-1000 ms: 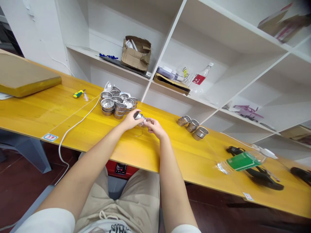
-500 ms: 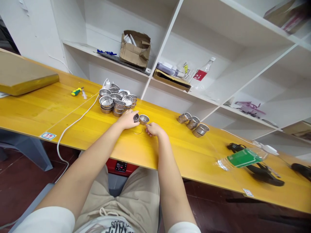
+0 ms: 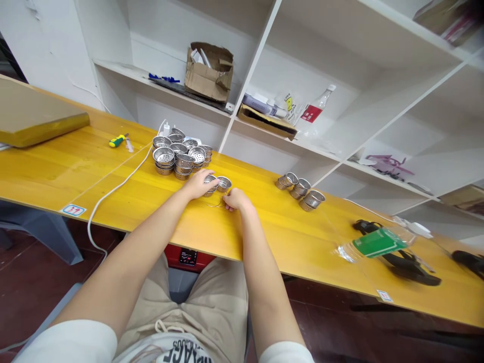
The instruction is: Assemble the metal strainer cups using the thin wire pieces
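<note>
My left hand (image 3: pixel 196 184) grips a small perforated steel cup (image 3: pixel 210 184) against the yellow wooden table top (image 3: pixel 94 176). A second steel cup (image 3: pixel 224 184) stands just to its right, open side up. My right hand (image 3: pixel 235 199) rests on the table just below that cup, with its fingers curled down. A thin wire loop (image 3: pixel 215 203) lies under and between my hands, and its end runs close to my right fingertips. I cannot tell whether those fingers hold it.
A heap of stacked perforated cups (image 3: pixel 179 159) stands left of my hands, and several more (image 3: pixel 301 193) stand to the right. A white cable, screwdriver, plastic bottle, black sandals and a flat board lie along the table. White shelves run behind it.
My hands have parted from their position together around a cup. A second cup now stands separately on the table, and my left hand has lowered its cup beside it. My right hand rests lower down.
</note>
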`<move>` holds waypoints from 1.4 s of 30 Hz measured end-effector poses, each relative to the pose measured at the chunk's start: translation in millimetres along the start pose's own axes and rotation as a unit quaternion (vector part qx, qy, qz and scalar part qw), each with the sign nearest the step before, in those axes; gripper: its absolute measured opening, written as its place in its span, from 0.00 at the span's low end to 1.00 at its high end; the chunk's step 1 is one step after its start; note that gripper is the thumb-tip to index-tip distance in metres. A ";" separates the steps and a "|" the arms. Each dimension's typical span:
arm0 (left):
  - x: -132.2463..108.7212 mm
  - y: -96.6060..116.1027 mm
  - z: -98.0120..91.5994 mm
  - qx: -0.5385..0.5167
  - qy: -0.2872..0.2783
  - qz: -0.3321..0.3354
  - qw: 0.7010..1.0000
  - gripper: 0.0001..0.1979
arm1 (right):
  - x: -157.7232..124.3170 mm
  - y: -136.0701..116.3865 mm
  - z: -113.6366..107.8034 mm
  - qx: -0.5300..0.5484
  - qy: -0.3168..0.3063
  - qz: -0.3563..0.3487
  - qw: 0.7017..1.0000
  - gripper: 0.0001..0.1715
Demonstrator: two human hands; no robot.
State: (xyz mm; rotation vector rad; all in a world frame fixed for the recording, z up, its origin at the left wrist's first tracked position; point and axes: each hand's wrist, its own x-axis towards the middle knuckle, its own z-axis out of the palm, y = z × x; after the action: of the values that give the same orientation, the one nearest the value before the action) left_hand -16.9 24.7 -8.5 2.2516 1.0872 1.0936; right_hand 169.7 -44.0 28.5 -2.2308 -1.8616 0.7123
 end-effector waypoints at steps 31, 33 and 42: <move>3.9 -11.7 14.0 -0.079 0.076 -0.070 0.991 0.21 | 2.1 -3.5 5.0 0.014 0.017 -0.003 1.000 0.20; 3.7 -11.6 14.0 -0.078 0.075 -0.071 0.992 0.21 | 1.5 -3.9 4.5 0.008 0.021 -0.003 1.000 0.22; 2.9 -8.0 11.7 -0.074 0.072 -0.074 0.992 0.20 | 1.3 -2.3 3.3 0.001 0.017 -0.019 1.000 0.24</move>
State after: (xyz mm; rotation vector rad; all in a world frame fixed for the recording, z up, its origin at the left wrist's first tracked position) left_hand -10.2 31.6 -19.3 1.9697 1.1702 1.2463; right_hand 166.3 -42.8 26.2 -2.1868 -1.8815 0.6642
